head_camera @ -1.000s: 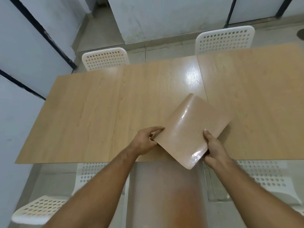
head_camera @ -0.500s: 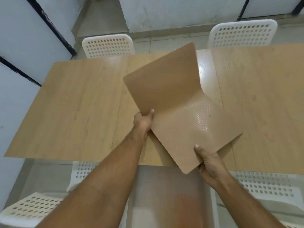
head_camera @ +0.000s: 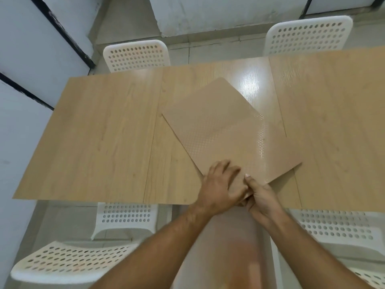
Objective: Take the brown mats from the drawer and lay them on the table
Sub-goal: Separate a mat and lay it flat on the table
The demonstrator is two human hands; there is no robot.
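Diagonally, brown mats [head_camera: 229,132] lie by the table [head_camera: 104,132] edge, right hand [head_camera: 262,197] pinching their corner, left hand [head_camera: 218,186] over it, grip unclear.

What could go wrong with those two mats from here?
The brown mats overlap askew, so pulling one may drag the other crooked. Both the left hand and right hand work the corner at the near edge of the table; a mat might slip off there.
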